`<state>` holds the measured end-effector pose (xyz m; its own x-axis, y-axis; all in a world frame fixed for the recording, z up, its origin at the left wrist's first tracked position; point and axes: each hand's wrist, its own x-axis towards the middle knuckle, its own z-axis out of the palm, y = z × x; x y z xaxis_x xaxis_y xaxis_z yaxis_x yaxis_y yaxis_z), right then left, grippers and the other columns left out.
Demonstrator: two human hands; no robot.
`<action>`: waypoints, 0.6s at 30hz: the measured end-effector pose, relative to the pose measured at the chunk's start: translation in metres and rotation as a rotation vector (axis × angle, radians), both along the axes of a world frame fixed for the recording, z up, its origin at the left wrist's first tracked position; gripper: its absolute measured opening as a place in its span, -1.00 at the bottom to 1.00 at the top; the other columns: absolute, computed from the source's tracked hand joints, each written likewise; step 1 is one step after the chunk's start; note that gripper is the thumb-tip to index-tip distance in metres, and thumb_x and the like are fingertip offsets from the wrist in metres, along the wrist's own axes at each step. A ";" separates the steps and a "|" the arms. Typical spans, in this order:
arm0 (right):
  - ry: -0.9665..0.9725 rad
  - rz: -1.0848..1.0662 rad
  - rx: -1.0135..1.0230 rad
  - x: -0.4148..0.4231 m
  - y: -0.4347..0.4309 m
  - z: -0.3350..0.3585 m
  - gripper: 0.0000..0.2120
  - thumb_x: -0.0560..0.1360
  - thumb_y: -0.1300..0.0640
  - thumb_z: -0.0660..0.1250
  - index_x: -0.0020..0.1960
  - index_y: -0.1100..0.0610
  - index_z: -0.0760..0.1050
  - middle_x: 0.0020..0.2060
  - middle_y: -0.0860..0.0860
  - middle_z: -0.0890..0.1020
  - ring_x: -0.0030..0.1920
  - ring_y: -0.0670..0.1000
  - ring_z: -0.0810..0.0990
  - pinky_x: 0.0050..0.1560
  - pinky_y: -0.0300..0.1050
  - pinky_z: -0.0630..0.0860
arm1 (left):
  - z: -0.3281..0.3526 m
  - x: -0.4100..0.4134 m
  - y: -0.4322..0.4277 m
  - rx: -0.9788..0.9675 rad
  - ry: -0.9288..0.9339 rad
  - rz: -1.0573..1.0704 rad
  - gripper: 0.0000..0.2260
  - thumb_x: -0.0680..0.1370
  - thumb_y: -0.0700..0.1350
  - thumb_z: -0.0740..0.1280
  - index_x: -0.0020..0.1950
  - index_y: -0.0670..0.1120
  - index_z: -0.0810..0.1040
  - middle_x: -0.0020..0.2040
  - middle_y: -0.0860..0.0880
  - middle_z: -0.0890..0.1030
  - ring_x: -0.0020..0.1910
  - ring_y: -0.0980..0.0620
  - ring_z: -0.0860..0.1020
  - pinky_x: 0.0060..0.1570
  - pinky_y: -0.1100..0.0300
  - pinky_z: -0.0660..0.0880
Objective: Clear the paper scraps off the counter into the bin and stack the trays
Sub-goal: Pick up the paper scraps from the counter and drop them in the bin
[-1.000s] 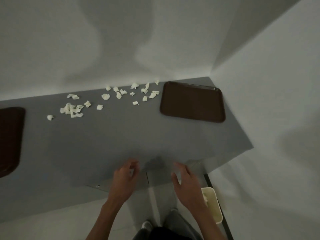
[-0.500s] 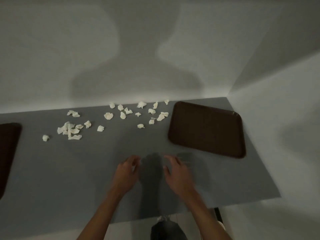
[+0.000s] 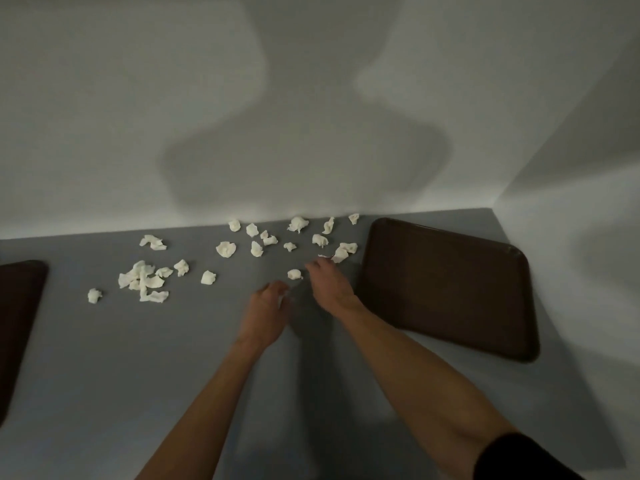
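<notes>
Starting at the left edge, one dark tray sits half out of view, well apart from the other, so no stacking yet. Paper scraps are scattered along the back of the grey counter, thickest in a left clump. The left hand hovers loosely curled with nothing visible in it, probably ready to cup. The right hand is empty, fingers stretched out just beside a lone scrap. The second tray sits right, near the corner. Bin's not in view.
</notes>
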<state>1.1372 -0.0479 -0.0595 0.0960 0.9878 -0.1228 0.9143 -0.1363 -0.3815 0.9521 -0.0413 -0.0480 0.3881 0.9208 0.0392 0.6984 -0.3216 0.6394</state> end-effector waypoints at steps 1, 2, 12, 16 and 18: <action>-0.006 0.008 0.012 -0.001 -0.002 -0.005 -0.66 0.63 0.33 0.24 0.39 0.21 0.47 0.32 0.17 0.51 0.35 0.18 0.48 0.39 0.03 0.46 | 0.000 0.005 0.009 0.004 0.003 -0.002 -0.83 0.51 -0.23 0.44 0.09 -0.13 0.62 0.00 -0.13 0.66 -0.05 -0.18 0.64 -0.05 0.08 0.54; -0.006 0.003 0.027 -0.001 -0.006 -0.009 -0.68 0.64 0.32 0.22 0.38 0.22 0.48 0.31 0.17 0.52 0.35 0.17 0.48 0.40 0.01 0.45 | -0.001 0.009 0.017 0.009 0.009 -0.015 -0.81 0.50 -0.24 0.44 0.11 -0.13 0.61 0.03 -0.15 0.65 -0.02 -0.21 0.63 -0.02 0.03 0.56; -0.022 -0.008 0.045 -0.004 -0.057 -0.032 -0.72 0.60 0.32 0.31 0.30 0.23 0.56 0.17 0.18 0.61 0.22 0.15 0.54 0.28 0.00 0.54 | -0.042 0.043 0.052 0.091 0.276 -0.257 -0.64 0.54 -0.33 0.35 0.32 -0.11 0.56 0.32 -0.15 0.53 0.24 -0.23 0.51 0.28 -0.01 0.46; -0.039 -0.030 0.037 -0.008 -0.079 -0.040 -0.69 0.57 0.32 0.36 0.31 0.24 0.57 0.17 0.19 0.61 0.23 0.18 0.55 0.29 0.05 0.57 | -0.046 0.043 0.040 0.078 0.326 -0.303 -0.74 0.55 -0.34 0.35 0.22 -0.17 0.59 0.17 -0.16 0.54 0.13 -0.19 0.51 0.15 -0.03 0.54; -0.023 -0.077 0.026 -0.010 -0.089 -0.040 -0.71 0.56 0.32 0.35 0.28 0.25 0.59 0.14 0.20 0.63 0.20 0.20 0.56 0.30 0.09 0.55 | -0.042 0.040 0.031 0.039 0.297 -0.326 -0.81 0.55 -0.32 0.36 0.14 -0.20 0.61 0.10 -0.18 0.55 0.06 -0.22 0.55 0.05 -0.07 0.57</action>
